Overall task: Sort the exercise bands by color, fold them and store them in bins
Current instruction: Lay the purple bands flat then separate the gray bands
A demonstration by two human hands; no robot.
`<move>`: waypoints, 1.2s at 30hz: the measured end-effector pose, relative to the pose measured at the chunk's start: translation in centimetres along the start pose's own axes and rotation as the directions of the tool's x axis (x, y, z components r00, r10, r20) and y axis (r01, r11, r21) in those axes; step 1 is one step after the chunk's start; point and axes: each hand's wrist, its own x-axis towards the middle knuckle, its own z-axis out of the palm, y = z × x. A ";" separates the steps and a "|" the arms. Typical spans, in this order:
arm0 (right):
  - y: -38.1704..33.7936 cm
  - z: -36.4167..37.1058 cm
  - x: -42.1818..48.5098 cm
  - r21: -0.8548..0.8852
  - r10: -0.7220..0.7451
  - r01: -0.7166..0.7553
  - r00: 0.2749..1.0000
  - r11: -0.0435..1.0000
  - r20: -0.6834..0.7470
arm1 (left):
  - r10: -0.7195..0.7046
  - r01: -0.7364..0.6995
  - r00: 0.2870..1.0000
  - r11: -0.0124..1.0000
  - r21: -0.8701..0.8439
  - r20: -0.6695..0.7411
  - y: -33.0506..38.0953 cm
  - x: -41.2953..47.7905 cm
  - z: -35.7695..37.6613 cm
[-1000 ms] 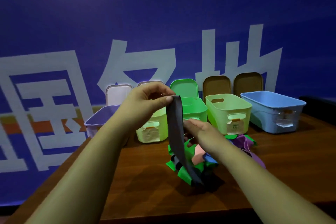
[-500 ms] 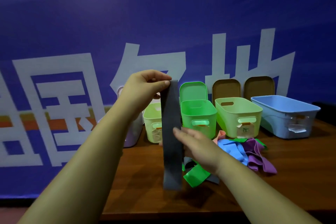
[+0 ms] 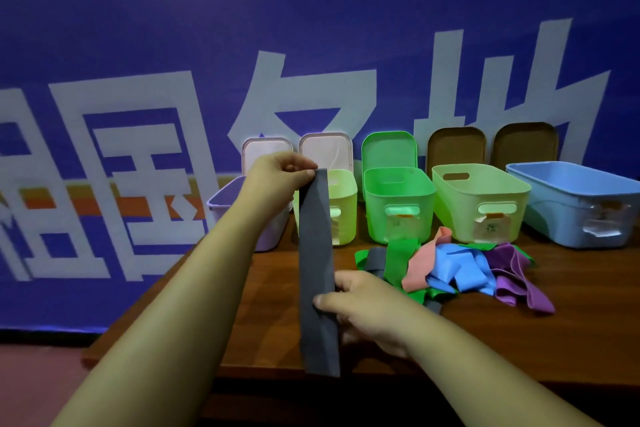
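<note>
A long grey band (image 3: 316, 253) hangs straight down in front of me. My left hand (image 3: 277, 177) pinches its top end, level with the bin rims. My right hand (image 3: 360, 305) grips the band lower down, thumb across its front, with a short tail hanging below. To the right on the wooden table (image 3: 519, 340) lies a loose pile of bands (image 3: 450, 270): green, pink, blue, purple and another grey one. Behind stand open bins: lilac (image 3: 225, 201), pale yellow-green (image 3: 343, 204), bright green (image 3: 398, 201), a second pale green (image 3: 481, 198) and blue (image 3: 575, 198).
Several bin lids (image 3: 388, 149) lean upright against the blue banner (image 3: 311, 28) behind the bins: two pale pink, one green, two brown. The table's front edge runs just below my right hand, and its left corner is near my left forearm.
The grey band has come up out of the pile and now hangs free. My right hand slid down it and closed round its lower part. My left hand stays at the top end.
</note>
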 end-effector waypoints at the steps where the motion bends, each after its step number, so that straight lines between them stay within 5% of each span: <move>1: 0.3 0.2 -0.4 -0.008 0.026 -0.026 1.000 1.000 0.008 | -0.018 0.018 1.000 1.000 0.007 0.007 -0.7 -0.6 0.4; 4: 2.9 1.3 0.8 0.001 0.155 -0.155 0.987 0.988 0.037 | -0.149 0.149 0.988 0.989 0.025 0.028 -6.4 -1.4 2.5; 12: 3.3 1.9 1.9 -0.213 0.172 -0.181 0.983 0.960 -0.061 | -0.230 0.226 0.973 0.968 0.106 0.034 -13.3 -0.7 6.3; 15: 2.8 1.3 2.0 -0.520 0.120 -0.155 0.988 0.840 -0.100 | -0.233 0.228 0.972 0.966 0.118 0.027 -14.9 -0.7 7.3; 19: 2.1 0.6 2.4 -0.693 0.111 -0.130 0.991 0.710 -0.072 | -0.244 0.234 0.968 0.962 0.144 0.055 -16.3 -0.2 8.3; 23: 2.0 -0.2 2.5 -0.901 0.006 -0.058 0.998 0.430 -0.061 | -0.225 0.206 0.970 0.962 0.182 0.091 -17.3 -0.2 9.2; 26: 1.9 -0.8 2.4 -0.950 -0.054 -0.024 0.998 0.311 -0.043 | -0.215 0.190 0.971 0.959 0.209 0.103 -17.9 -0.1 9.7; 36: 4.7 -1.9 2.7 -0.934 -0.285 0.107 0.959 0.341 0.006 | -0.141 0.072 0.979 0.916 0.394 0.150 -20.1 0.3 10.6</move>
